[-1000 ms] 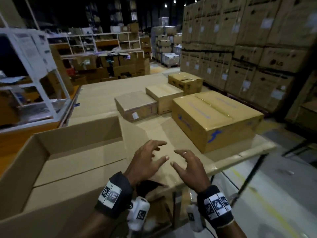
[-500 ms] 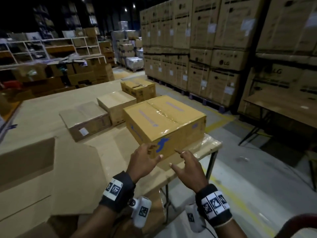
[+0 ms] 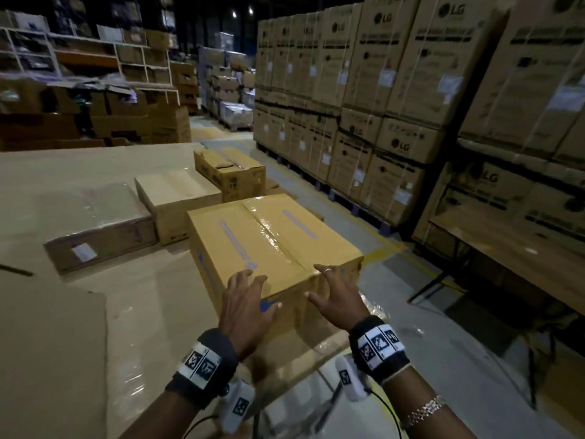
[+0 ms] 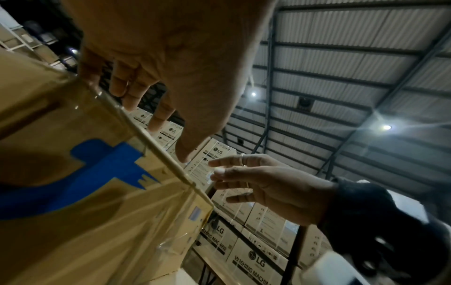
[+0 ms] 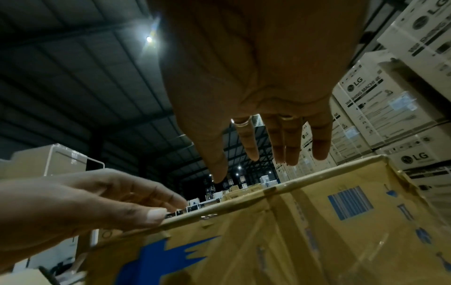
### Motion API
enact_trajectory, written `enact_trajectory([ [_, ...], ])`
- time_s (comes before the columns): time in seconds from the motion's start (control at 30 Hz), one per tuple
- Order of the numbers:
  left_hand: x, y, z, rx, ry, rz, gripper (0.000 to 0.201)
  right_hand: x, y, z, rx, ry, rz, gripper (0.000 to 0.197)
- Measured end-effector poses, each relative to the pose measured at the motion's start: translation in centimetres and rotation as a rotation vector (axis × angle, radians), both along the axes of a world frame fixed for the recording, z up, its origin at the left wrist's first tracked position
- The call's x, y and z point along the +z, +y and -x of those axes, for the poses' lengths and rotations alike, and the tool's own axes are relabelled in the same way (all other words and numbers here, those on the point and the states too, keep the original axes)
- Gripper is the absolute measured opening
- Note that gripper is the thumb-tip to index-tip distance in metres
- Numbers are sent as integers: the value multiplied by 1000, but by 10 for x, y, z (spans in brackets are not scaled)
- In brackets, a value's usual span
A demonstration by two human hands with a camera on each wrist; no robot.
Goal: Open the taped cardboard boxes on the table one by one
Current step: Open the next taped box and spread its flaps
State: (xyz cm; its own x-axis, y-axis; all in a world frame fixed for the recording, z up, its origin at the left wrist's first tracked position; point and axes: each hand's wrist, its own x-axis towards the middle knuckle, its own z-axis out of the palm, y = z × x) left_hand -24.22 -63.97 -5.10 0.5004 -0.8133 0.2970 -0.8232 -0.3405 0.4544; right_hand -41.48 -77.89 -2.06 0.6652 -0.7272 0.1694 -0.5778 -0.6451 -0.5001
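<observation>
A yellow-brown taped box [image 3: 272,242] with a blue mark stands at the table's near right corner, clear tape running along its top seam. My left hand [image 3: 250,293] hovers with spread fingers over the box's near top edge, left of the seam. My right hand [image 3: 335,289], a ring on one finger, hovers over the near right part of that edge. In the wrist views the left hand [image 4: 151,92] and right hand [image 5: 268,138] hang just above the box edge [image 5: 292,185], holding nothing. Three more closed boxes lie behind: a flat one [image 3: 98,226], a pale one [image 3: 177,201], a dented one [image 3: 231,172].
A flattened cardboard sheet [image 3: 50,343] lies on the table [image 3: 152,312] at the left. Tall stacks of LG cartons [image 3: 395,90] line the right side across the aisle. A second table [image 3: 512,248] stands to the right. Shelves with boxes [image 3: 95,90] fill the back left.
My view swung right, away from the big open carton, onto the yellow-brown box. Both hands moved forward from the table edge up to the box's near top edge.
</observation>
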Motion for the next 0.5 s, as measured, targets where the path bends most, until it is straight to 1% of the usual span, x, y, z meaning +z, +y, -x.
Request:
enact_trajectory([
  [0.1,-15,-10,-9,19,-57,-41,47,0,-33,-11,-37,53,40,72],
  [0.27,-31,-6,-23,17,-86,-13,52,3,-82,-24,-181,86,41,72],
  [0.37,-37,-3,-24,57,-133,-75,56,4,-115,-33,-236,166,55,79],
  [0.43,-31,-4,-26,111,-91,-130,59,2,-138,-42,-217,245,18,89],
  [0.5,-20,-8,-30,185,-11,-216,73,-3,-157,-52,-175,319,-21,94],
])
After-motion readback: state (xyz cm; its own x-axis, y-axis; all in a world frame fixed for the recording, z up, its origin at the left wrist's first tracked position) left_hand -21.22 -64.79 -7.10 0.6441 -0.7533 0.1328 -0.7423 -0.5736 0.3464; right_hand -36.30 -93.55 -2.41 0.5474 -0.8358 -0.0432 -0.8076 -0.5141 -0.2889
